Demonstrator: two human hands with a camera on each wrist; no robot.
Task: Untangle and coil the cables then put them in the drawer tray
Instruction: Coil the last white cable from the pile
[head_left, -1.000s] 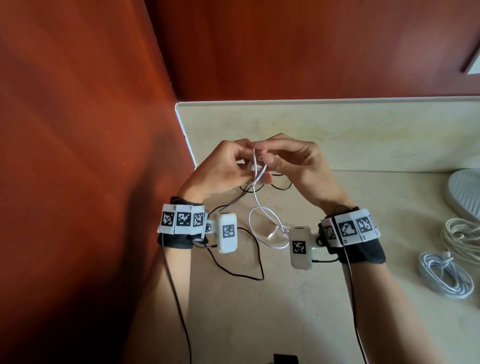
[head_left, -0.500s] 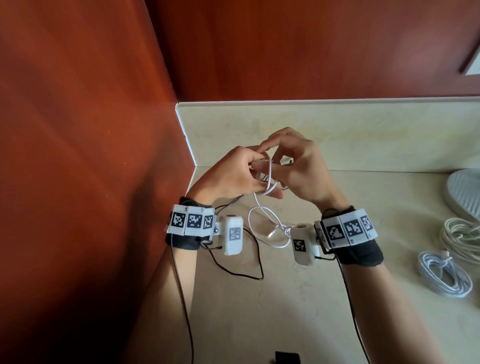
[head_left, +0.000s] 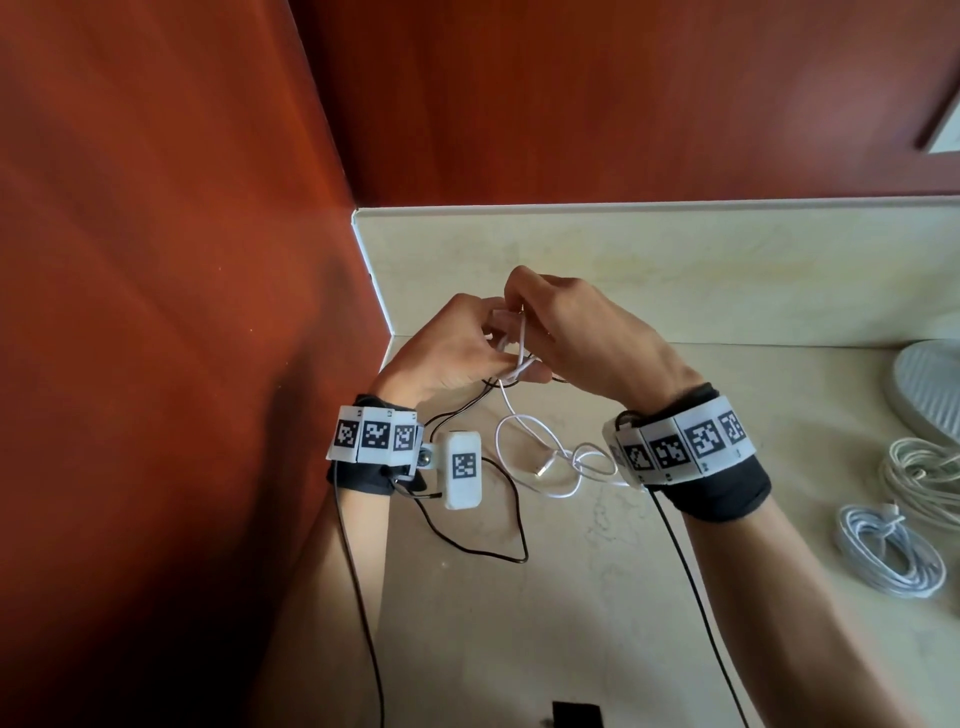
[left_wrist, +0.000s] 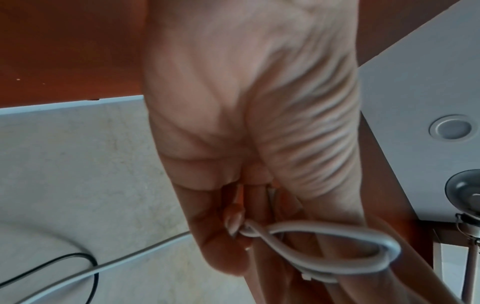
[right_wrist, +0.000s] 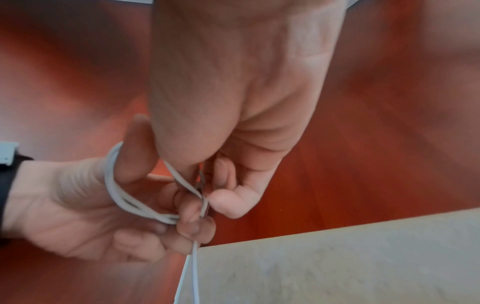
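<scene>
A thin white cable (head_left: 524, 434) hangs from both hands above the countertop near the wooden corner. My left hand (head_left: 457, 353) has the cable (right_wrist: 116, 191) wound in loops round its thumb and fingers. The same loops (left_wrist: 337, 265) show in the left wrist view. My right hand (head_left: 576, 332) pinches a strand (right_wrist: 182, 181) just above those loops. The cable's loose end with its plug (head_left: 543, 470) lies on the counter between my wrists. A thin black cable (head_left: 498, 519) trails on the counter under the hands.
Two coiled white cables (head_left: 888, 551) (head_left: 919, 473) lie at the right on the beige counter (head_left: 571, 623). A white ribbed object (head_left: 930, 384) sits at the right edge. Wood panels (head_left: 156, 312) close off the left and back. A small black thing (head_left: 732, 717) lies at the front edge.
The right hand has swung over the left hand, laying another turn of white cable round its fingers. Both wrists shifted slightly; the slack on the counter has shortened.
</scene>
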